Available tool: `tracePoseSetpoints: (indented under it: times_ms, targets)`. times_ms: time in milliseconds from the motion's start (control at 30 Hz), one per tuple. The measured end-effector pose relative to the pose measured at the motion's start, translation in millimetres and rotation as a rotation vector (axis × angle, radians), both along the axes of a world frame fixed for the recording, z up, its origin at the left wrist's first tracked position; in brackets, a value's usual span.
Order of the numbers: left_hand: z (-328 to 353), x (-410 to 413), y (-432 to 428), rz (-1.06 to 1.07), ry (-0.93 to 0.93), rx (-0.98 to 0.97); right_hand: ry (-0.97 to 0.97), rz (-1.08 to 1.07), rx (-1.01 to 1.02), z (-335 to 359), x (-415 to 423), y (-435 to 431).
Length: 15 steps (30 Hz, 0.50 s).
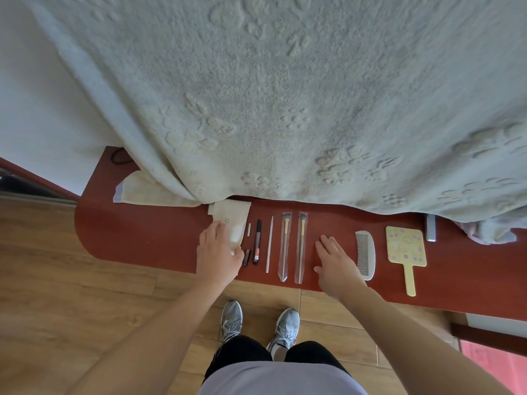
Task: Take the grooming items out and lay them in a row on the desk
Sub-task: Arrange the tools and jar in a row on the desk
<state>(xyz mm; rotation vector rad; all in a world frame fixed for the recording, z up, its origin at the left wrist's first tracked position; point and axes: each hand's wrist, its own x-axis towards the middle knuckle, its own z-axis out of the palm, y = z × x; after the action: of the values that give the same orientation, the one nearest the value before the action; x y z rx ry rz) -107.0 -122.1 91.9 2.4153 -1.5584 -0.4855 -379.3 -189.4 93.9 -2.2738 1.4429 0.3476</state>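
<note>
A white snap pouch (232,216) lies on the red-brown desk (148,238), and my left hand (218,252) rests flat on its lower left part with the thumb at its corner. To the right runs a row: a small white stick (248,230), a short dark tube (246,257), a black liner pen (257,242), a thin white stick (269,243), two brushes in clear sleeves (284,246) (301,246), a white comb (365,255) and a yellow hand mirror (406,249). My right hand (336,263) lies flat on the desk between the brushes and the comb, holding nothing.
A large pale embossed blanket (285,95) hangs over the back of the desk. A folded cloth (148,192) and a black cord (118,156) lie at the left rear, a grey bar (431,228) behind the mirror. The desk's front edge meets a wooden floor (71,295).
</note>
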Motion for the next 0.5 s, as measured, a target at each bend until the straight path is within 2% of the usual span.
tracePoseSetpoints:
  times_ms: [500]
  targets:
    - [2.0, -0.8, -4.0, -0.004, -0.026, 0.045, -0.005, 0.004, -0.013, -0.4, -0.3, 0.0]
